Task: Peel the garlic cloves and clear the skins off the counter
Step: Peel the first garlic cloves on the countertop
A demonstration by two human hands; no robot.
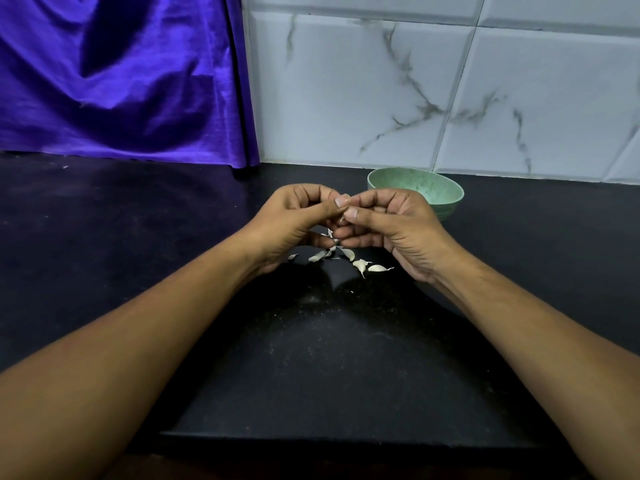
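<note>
My left hand and my right hand meet above the black counter, thumbs and fingertips pinching a small garlic clove that is almost wholly hidden between them. Under the hands lie several pale garlic skins and loose pieces scattered on the counter. A green speckled bowl stands just behind my right hand; what it holds is hidden from view.
A purple satin cloth hangs at the back left down to the counter. White marble-look tiles form the wall behind the bowl. The counter's front edge runs close below my forearms.
</note>
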